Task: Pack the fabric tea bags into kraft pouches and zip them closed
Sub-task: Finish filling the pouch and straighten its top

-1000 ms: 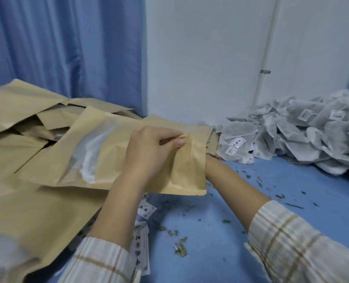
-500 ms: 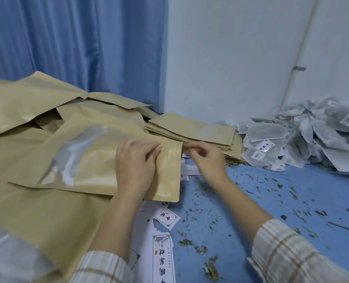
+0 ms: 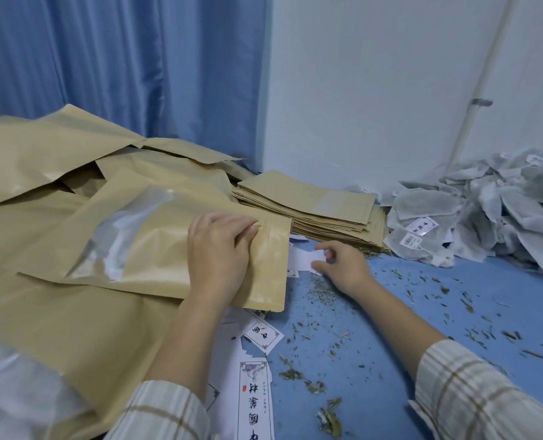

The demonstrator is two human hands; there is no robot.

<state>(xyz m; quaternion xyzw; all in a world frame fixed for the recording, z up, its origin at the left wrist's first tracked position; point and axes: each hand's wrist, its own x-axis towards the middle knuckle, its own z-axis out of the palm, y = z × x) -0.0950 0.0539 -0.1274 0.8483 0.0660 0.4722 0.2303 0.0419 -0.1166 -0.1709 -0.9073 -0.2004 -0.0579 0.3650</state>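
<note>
Pouch [image 3: 175, 249] at 9 o'clock atop kraft pile [image 3: 41, 312], flat under left hand [image 3: 216, 249], fingers together pressing its zip end; sealed or not, cannot tell. Right hand [image 3: 343, 265] pinching white card [image 3: 305, 260]. Tea bags [image 3: 473, 214] heaped at 2 o'clock, empty pouch stack [image 3: 308, 208] at 12: plenty left.

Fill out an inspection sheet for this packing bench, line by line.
Surface: blue tabletop, strewn with loose tea leaf bits.
Job's things: windowed kraft pouch lying flat on a heap of kraft pouches; flat pouch stack behind; pile of fabric tea bags at right.
Clutter: printed paper labels near the front edge.
Hands: left hand rests on the pouch near its mouth; right hand pinches a small white slip.
Cables: nothing seen.
Surroundings: blue curtain, white wall, white pipe.
</note>
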